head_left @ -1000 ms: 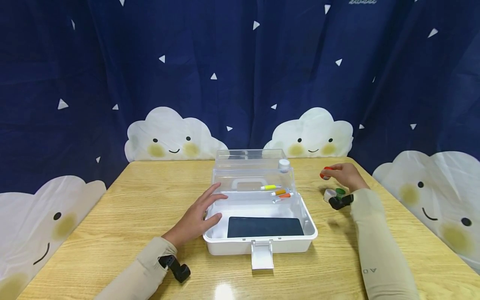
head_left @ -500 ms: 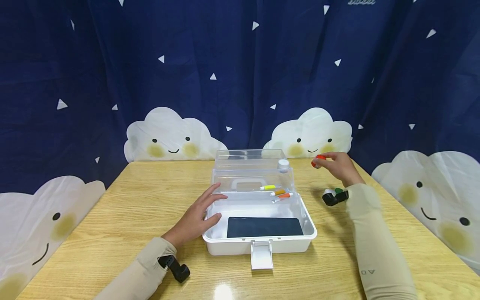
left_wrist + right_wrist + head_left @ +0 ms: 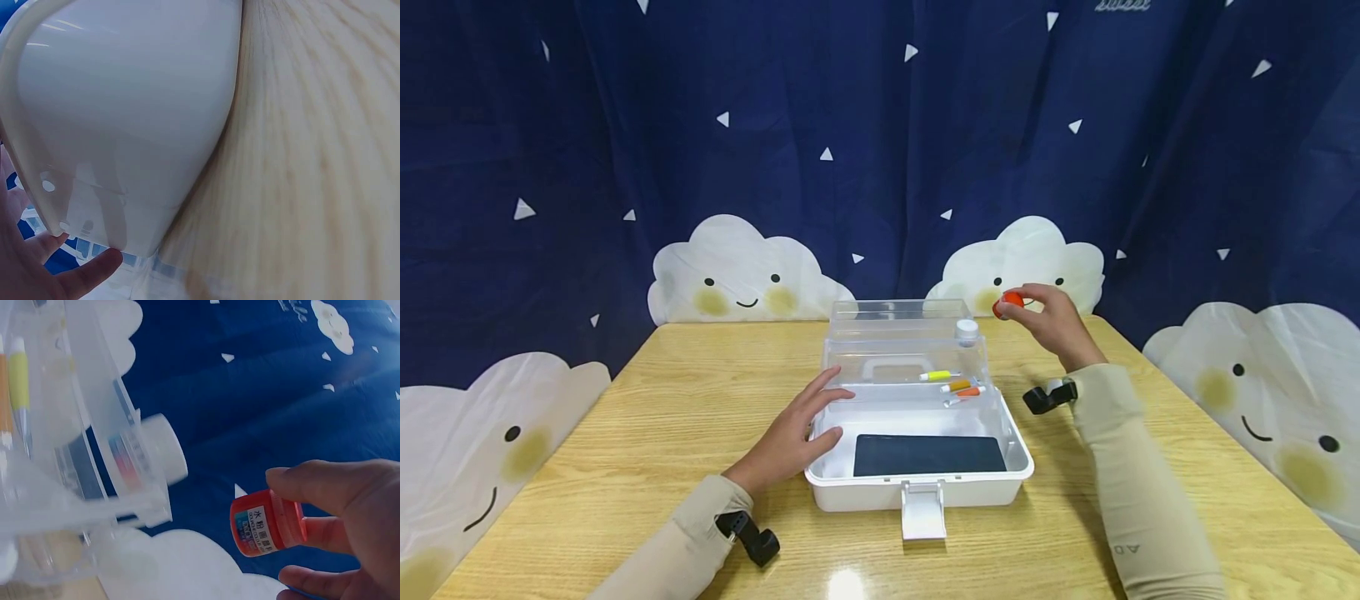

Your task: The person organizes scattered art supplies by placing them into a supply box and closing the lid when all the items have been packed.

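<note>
**Aloft, a red jar hung in the fingers of the right hand**

The right hand's thumb and fingertips were clamped on the red jar, which was tilted, its printed label turned to the right wrist camera; that hand's lower fingers stood away from it. The jar was in mid-air, well above the tabletop, with a dark blue curtain behind the fingers. Near those fingers, to their left and lower, a white-capped jar stood in the clear upper part of a white box. Farther below and left of the same fingers lay three slim sticks: yellow, brown and orange. Below the right hand, a white item showed in part behind the black wrist camera.

The left hand was at the box's left end, its fingers spread apart and holding nothing. How firmly they touched the box could not be told. Right of its thumb, a dark flat rectangle lay in the box, and farther toward the person than those fingers, a white latch hung at the box's front.
</note>
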A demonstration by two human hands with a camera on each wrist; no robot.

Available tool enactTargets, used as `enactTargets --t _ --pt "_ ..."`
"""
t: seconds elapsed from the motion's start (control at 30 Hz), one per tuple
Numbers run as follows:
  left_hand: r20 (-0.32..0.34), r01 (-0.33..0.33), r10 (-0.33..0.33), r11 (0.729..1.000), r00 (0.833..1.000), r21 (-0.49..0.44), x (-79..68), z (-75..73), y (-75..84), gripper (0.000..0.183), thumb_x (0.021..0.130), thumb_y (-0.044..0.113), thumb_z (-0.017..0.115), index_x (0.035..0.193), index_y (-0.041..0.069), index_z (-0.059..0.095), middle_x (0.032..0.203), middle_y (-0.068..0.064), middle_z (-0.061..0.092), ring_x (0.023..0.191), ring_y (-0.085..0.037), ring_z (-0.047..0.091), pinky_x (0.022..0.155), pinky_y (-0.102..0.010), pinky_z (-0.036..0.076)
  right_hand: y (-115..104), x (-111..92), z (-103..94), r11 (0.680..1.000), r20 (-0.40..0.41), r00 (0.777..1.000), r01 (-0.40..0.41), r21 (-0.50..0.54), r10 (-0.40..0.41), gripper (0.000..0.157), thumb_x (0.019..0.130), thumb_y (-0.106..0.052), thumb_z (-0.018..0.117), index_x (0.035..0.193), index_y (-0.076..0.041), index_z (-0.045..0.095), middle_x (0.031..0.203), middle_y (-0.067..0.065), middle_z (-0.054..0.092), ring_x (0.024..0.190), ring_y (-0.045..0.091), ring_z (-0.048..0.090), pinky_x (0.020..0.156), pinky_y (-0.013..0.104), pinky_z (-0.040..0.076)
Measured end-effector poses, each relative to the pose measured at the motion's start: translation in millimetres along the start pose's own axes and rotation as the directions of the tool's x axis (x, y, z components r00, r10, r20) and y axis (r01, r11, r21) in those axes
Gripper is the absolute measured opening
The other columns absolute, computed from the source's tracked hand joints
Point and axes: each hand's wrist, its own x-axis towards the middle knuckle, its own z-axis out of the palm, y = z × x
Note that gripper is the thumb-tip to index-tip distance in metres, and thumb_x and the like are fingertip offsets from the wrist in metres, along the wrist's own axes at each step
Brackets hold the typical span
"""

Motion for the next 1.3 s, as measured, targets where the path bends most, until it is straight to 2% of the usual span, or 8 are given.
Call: enactTargets --t 0.37,0.5,0.77,0.93,1.07,1.13,1.3 --pt "-0.005 -0.025 0.025 1.0 1.0 0.004 0.3 -1.5 -0.2 0.043 0.091 0.013 0.064 0.133 0.02 0.054 0.159 0.008 0.019 0.144 -0.023 0.023 0.106 -0.057 0.032 -18.3 3.7 19.4 0.999 0.032 0.999 0.038 -0.014 -0.038 0.047 0.086 -0.041 0.072 0.114 -0.005 0.068 0.144 0.014 0.042 0.134 0.033 0.032 0.108 0.061 0.025" --pt "-0.007 -0.02 0.02 1.0 1.0 0.007 0.7 -1.4 -0.8 0.044 0.091 0.013 0.064 0.133 0.024 0.054 0.158 0.009 0.019 0.144 -0.022 0.023 0.106 -0.057 0.032 -22.2 4.5 25.3 0.999 0.036 0.998 0.041 0.004 -0.041 0.046 0.085 -0.042 0.073 0.115 -0.007 0.068 0.143 0.011 0.043 0.134 0.031 0.032 0.108 0.06 0.026" --pt "-0.003 -0.015 0.015 1.0 1.0 -0.015 0.1 -1.0 0.0 0.044 0.091 0.011 0.064 0.133 0.018 0.054 0.159 0.009 0.018 0.144 -0.023 0.023 0.105 -0.059 0.033 -27.7 6.8 38.5 0.997 0.078 0.994 0.077 0.025 -0.079 0.045 0.087 -0.038 0.072 0.119 -0.007 0.067 0.139 0.013 0.047 0.13 0.033 0.036 0.106 0.061 0.027" --pt "-0.004 -0.008 0.008 1.0 1.0 -0.011 -0.5 -1.1 0.3 0.044 0.091 0.012 0.064 0.133 0.023 0.054 0.159 0.009 0.018 0.144 -0.023 0.023 0.105 -0.059 0.033 -29.5 8.4 47.0 0.996 0.102 0.991 0.08 0.04 -0.084 0.044 0.086 -0.039 0.072 0.119 -0.011 0.067 0.137 0.009 0.048 0.129 0.03 0.036 0.106 0.061 0.028" --pt "-0.008 -0.032 0.032 0.999 0.999 -0.003 -0.4 -1.1 -0.2 0.045 0.091 0.01 0.064 0.133 0.02 0.054 0.159 0.006 0.019 0.144 -0.025 0.023 0.103 -0.059 0.034 -30.8 9.8 52.8 0.998 0.118 0.991 0.053 0.035 -0.056 0.042 0.087 -0.039 0.071 0.12 -0.015 0.067 0.14 0.006 0.046 0.13 0.028 0.035 0.106 0.061 0.028" --pt "-0.01 -0.046 0.046 0.999 0.999 0.0 -0.2 -1.0 0.0 0.045 0.091 0.01 0.064 0.133 0.023 0.053 0.159 0.005 0.019 0.144 -0.026 0.024 0.103 -0.059 0.035 -31.9 10.7 55.1 0.998 0.128 0.99 0.054 0.034 -0.058 0.039 0.088 -0.037 0.07 0.12 -0.015 0.067 0.138 0.006 0.047 0.13 0.029 0.035 0.106 0.061 0.029" --pt "-0.015 -0.06 0.06 0.998 0.998 0.002 0.4 -0.7 -0.1 0.046 0.09 0.011 0.065 0.133 0.025 0.053 0.159 0.003 0.019 0.143 -0.027 0.024 0.103 -0.06 0.034 -31.7 14.5 60.6 0.993 0.163 0.98 0.114 0.02 -0.116 0.034 0.09 -0.031 0.069 0.118 -0.012 0.068 0.13 0.008 0.054 0.126 0.028 0.038 0.106 0.058 0.029"
